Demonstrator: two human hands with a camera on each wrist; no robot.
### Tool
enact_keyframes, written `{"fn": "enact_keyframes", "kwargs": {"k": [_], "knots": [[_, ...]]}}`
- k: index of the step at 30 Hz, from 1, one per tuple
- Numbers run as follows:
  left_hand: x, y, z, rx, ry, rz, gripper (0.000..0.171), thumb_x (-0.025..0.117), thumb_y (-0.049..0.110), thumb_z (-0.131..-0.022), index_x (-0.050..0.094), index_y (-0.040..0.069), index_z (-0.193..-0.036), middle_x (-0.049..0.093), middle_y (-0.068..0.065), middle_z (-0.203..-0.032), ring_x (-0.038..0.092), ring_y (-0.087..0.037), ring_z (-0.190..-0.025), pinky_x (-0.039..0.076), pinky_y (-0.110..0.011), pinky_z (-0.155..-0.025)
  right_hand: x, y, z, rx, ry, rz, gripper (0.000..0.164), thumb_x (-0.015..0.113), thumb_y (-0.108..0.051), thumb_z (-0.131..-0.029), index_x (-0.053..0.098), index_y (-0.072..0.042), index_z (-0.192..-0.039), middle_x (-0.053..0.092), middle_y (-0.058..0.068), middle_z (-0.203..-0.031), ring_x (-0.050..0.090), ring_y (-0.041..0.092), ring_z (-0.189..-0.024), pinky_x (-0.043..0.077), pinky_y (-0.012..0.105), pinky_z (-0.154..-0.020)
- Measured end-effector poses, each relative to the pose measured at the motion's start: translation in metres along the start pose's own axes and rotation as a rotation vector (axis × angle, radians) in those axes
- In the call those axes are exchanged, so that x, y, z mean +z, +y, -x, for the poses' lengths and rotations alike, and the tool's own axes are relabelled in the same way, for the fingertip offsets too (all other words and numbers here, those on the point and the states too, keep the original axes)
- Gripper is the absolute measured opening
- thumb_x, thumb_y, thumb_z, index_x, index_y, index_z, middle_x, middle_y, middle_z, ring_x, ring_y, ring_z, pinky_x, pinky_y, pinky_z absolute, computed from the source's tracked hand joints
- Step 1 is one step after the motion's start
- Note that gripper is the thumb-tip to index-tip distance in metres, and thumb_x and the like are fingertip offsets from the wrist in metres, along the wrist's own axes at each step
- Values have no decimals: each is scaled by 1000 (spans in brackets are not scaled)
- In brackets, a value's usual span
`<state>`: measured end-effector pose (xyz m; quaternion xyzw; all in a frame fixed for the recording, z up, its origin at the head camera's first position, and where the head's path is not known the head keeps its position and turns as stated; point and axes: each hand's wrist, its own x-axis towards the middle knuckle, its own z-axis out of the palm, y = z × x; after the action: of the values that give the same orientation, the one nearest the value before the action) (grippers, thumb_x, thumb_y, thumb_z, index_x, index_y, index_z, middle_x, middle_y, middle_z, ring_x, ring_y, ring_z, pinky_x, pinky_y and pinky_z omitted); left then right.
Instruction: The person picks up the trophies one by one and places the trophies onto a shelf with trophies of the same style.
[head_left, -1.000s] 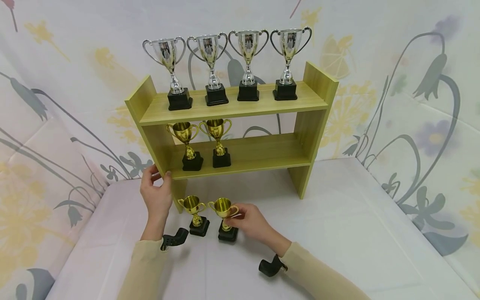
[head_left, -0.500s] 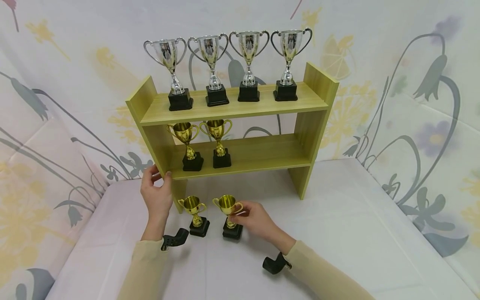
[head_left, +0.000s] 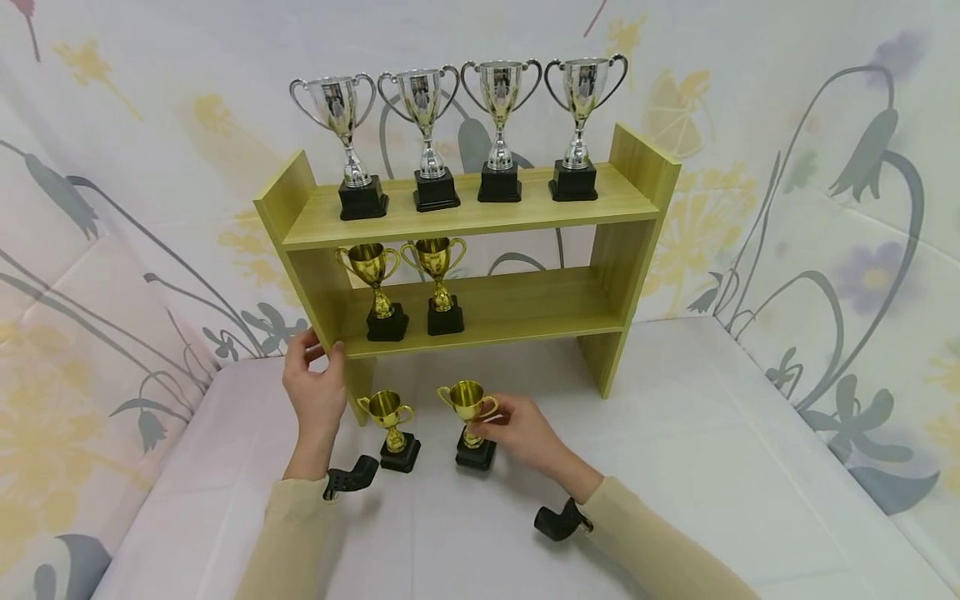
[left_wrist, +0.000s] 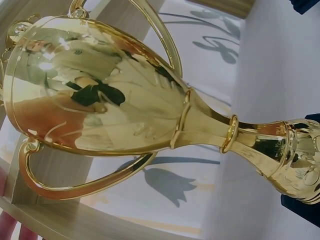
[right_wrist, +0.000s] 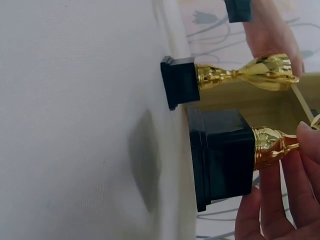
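Observation:
My right hand (head_left: 527, 432) holds a small gold trophy (head_left: 466, 402) by its stem, with the cup upright. In the right wrist view its black base (right_wrist: 225, 152) hangs above the white cloth, apart from its shadow. My left hand (head_left: 315, 398) grips the lower left side of a wooden shelf (head_left: 465, 220), thumb at the front edge and fingers around the outside. Between the hands, a second gold trophy (head_left: 386, 410) stands on the table; its cup (left_wrist: 100, 90) fills much of the left wrist view.
Several silver trophies (head_left: 498, 87) line the top board. Two gold trophies, one far left (head_left: 369, 267) and one beside it (head_left: 435, 260), stand on the left half of the lower board (head_left: 532, 304). Behind the shelf hangs a flower-patterned cloth (head_left: 780, 167); the table (head_left: 675, 467) is covered in white.
My right hand has carried the gold trophy a little to the right and up towards the shelf. My left hand has stayed on the shelf's side.

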<state>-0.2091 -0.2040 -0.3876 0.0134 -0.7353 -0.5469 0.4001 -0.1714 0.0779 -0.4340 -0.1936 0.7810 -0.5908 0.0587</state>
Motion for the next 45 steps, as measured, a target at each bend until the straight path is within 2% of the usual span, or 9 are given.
{"fn": "enact_keyframes", "kwargs": {"k": [10,17,21,28,31,36,40,45], "knots": [[1,4,1,-3,5,-14,30,62,-1,-92,63,-4,-121,58,-21,-110,54,-12,-93,47,-11,-68,-4,5,0,-9,-27,-5,21,74,-5,-88,69,1,-108,68,8,-99,70,28,-96,57,31,-78],[-2,39,7,18,6,-22,28,59,-7,-91,60,-13,-118,56,-30,-108,55,-22,-94,46,-11,-68,-9,5,1,0,-12,42,21,75,-7,-88,70,-2,-108,69,6,-100,70,25,-95,57,30,-77],[-4,47,9,15,6,-20,27,59,-8,-91,60,-14,-117,56,-30,-108,55,-21,-93,46,-10,-68,-13,6,1,-11,-14,53,20,75,-6,-88,71,-3,-107,70,6,-100,70,24,-95,57,29,-78],[-3,43,8,32,9,-7,27,60,-8,-90,61,-13,-117,57,-30,-107,55,-21,-92,46,-12,-70,-20,3,0,-35,-4,54,20,75,-7,-88,70,0,-106,70,7,-99,70,27,-95,57,31,-79],[-2,40,8,30,8,-11,28,60,-7,-90,60,-12,-118,56,-30,-108,55,-20,-93,46,-12,-71,-22,-6,1,-24,5,51,20,73,-5,-88,69,2,-107,69,10,-100,70,30,-95,57,32,-79],[-2,39,7,34,11,-6,28,60,-8,-90,60,-12,-118,56,-30,-108,54,-18,-93,45,-12,-70,-26,-8,-1,-14,23,48,21,74,-5,-87,70,1,-107,70,9,-100,70,26,-93,57,32,-79],[-3,43,8,34,5,-12,27,60,-8,-90,60,-13,-117,56,-31,-107,55,-22,-93,45,-13,-71,-29,-4,-2,-2,38,43,20,75,-7,-87,70,-1,-105,70,8,-100,70,24,-92,57,33,-78],[-3,43,8,32,3,-13,27,60,-8,-90,60,-13,-116,56,-31,-107,55,-23,-93,45,-13,-70,-33,-7,-4,-17,50,44,17,75,-7,-87,70,0,-101,71,9,-98,70,24,-90,57,34,-78]]}}
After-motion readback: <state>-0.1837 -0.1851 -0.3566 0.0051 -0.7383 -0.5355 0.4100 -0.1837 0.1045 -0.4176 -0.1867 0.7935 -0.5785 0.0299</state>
